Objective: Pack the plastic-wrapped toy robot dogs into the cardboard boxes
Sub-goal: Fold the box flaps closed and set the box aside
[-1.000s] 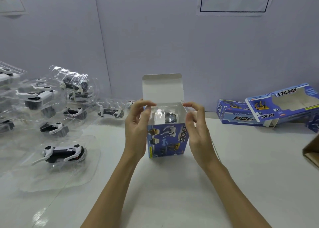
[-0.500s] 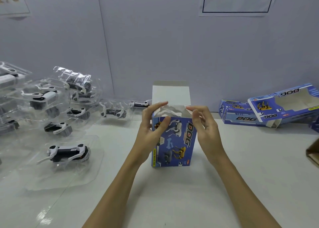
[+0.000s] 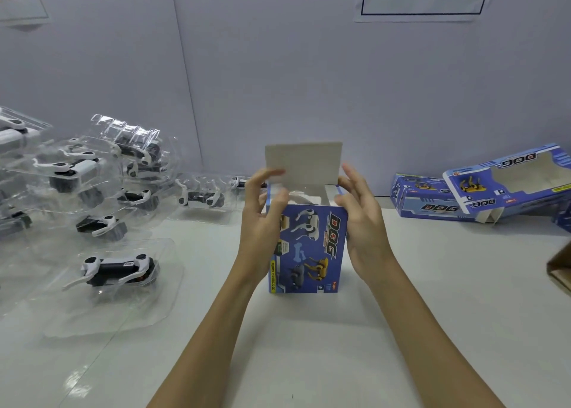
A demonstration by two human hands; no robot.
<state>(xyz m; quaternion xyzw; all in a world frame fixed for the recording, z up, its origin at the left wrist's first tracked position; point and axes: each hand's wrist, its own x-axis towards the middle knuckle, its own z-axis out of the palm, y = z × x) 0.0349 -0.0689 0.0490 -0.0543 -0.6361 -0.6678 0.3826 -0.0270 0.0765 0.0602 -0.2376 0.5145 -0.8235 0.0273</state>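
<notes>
A white table (image 3: 432, 330) is seen, with a heap of wrapped dogs (image 3: 92, 191) at its left and 2 flat boxes (image 3: 482, 191) at the far right. 1 wrapped dog (image 3: 114, 268) lies nearest, well apart from the hands.

At centre, 1 blue box (image 3: 309, 250) stands upright on the table, its lid (image 3: 304, 163) raised at the back. Clear wrap can be glimpsed inside the open top, so a dog appears to be loaded, though the toy itself cannot be made out.

The box is steadied at its left side by the left hand (image 3: 262, 225), fingers loosely curled over the top edge. The right hand (image 3: 361, 222) is held against the right side, fingers spread, gripping nothing firmly.

The closing step is judged to be in hand. Next, the side flaps would need folding in and the lid pressed down and tucked, with the wrap kept clear of the seam.
</notes>
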